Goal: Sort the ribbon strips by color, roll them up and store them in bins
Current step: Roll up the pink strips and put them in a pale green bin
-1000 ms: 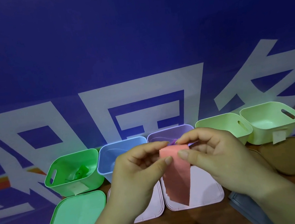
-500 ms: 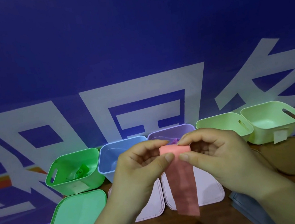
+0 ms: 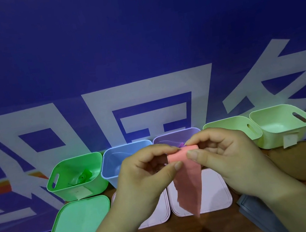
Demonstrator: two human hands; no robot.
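Far left | green bin (image 3: 97,184): green ribbon (image 3: 83,176) | left hand (image 3: 143,178), right hand (image 3: 226,156): pink strip (image 3: 187,185)

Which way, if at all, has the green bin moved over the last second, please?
No. The green bin still stands directly behind the green lid and beside the blue bin, as a second ago.

Just the arms in view of this person, really. The left hand (image 3: 145,176) and the right hand (image 3: 228,156) are both going bare, and both forearms are running bare all the way to the bottom edge of the view. The fingers (image 3: 192,153) are sporting short, rounded, plain-looking nails, and the knuckle creases are showing up pretty clearly on both hands in the dim light.
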